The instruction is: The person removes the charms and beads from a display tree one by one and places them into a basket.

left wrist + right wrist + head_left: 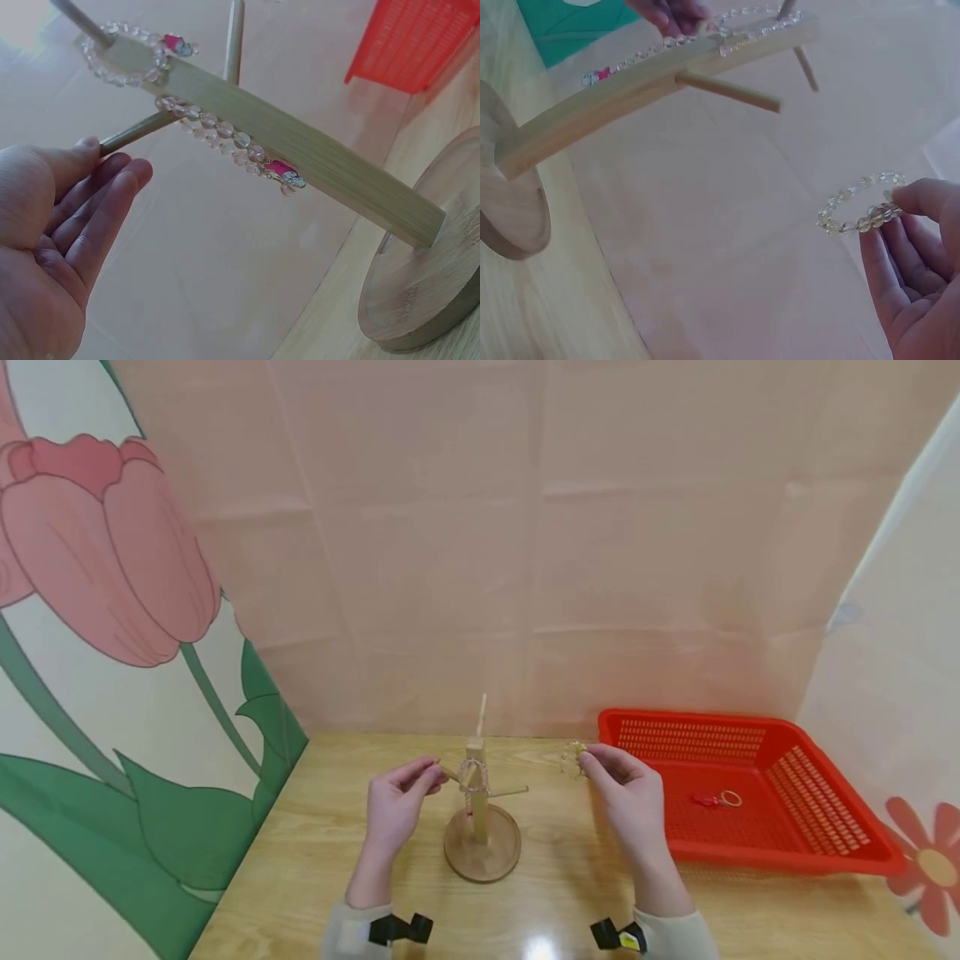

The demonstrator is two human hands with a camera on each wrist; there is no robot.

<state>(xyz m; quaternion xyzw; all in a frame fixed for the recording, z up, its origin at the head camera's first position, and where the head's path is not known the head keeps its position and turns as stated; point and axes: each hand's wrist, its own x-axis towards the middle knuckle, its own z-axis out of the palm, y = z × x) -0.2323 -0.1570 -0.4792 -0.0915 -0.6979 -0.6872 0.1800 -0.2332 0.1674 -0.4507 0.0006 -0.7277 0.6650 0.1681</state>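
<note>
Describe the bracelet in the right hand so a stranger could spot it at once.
Find the red basket; at its left edge in the head view is the right hand. The bracelet it pinches is a loop of clear, yellowish beads. Its neighbours, two pinkish bracelets with red charms, hang on the stand, while this one is held apart from it.

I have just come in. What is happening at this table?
A person's right hand pinches a yellowish beaded bracelet, apart from the wooden stand. The left hand holds the end of one peg of that stand. Two pale pink beaded bracelets hang on the stand. A red trinket with a ring lies in the red basket.
</note>
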